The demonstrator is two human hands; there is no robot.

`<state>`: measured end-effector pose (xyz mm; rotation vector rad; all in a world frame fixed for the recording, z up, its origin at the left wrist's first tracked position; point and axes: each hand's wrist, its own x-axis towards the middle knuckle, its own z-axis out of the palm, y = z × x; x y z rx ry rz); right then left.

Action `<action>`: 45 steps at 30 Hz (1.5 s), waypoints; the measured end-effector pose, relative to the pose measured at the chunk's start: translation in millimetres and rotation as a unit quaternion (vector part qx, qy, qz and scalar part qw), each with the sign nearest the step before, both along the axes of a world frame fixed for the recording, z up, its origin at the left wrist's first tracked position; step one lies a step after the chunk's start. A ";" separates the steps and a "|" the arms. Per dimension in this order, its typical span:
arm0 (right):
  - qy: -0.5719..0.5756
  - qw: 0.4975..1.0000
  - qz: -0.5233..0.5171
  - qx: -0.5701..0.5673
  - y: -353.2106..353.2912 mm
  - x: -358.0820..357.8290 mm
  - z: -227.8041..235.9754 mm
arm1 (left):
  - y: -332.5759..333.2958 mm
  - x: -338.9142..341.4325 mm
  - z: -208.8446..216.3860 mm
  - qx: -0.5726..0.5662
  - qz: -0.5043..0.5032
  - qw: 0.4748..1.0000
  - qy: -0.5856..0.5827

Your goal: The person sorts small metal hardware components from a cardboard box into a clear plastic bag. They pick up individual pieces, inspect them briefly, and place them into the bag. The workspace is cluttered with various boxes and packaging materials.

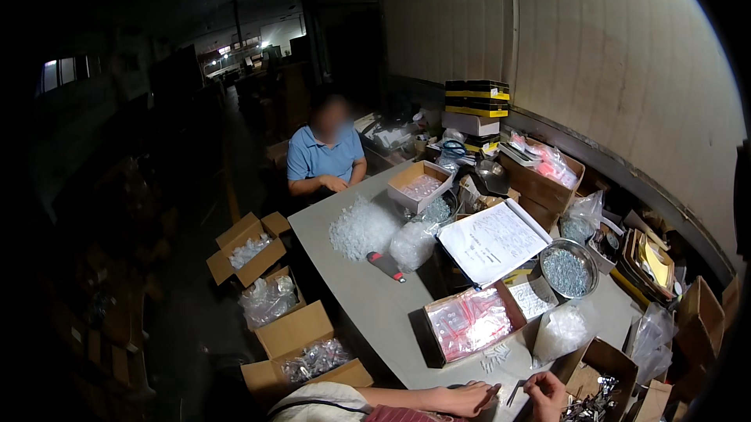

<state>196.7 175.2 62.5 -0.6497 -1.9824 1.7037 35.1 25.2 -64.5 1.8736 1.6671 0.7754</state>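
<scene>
My left hand is at the table's near edge, fingers drawn together at a small pale piece I cannot make out. Beside it, my right hand is closed in a pinch, with a thin dark metal piece at its fingertips. Several small clear-white plastic pieces lie on the table just beyond both hands. Past them stands an open box of flat clear packets with red edges. To the right of my right hand, an open carton contains loose dark and shiny metal parts.
A bag of white pieces, a metal bowl of screws and a clipboard crowd the grey table. Farther off are a red-and-black tool, a white plastic heap and a seated person. Cartons stand left.
</scene>
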 end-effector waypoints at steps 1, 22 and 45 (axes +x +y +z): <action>0.017 0.999 -0.012 -0.047 -8.8 2.2 -1.9 | -2.8 -6.8 9.5 -0.023 -0.035 0.998 0.043; -0.227 0.927 0.018 0.298 -47.0 -44.0 3.3 | -10.5 -7.9 23.3 0.007 0.138 0.961 -0.240; -0.205 0.936 0.105 0.268 -30.2 -43.3 -21.5 | -22.9 9.8 44.4 0.064 0.094 0.960 -0.255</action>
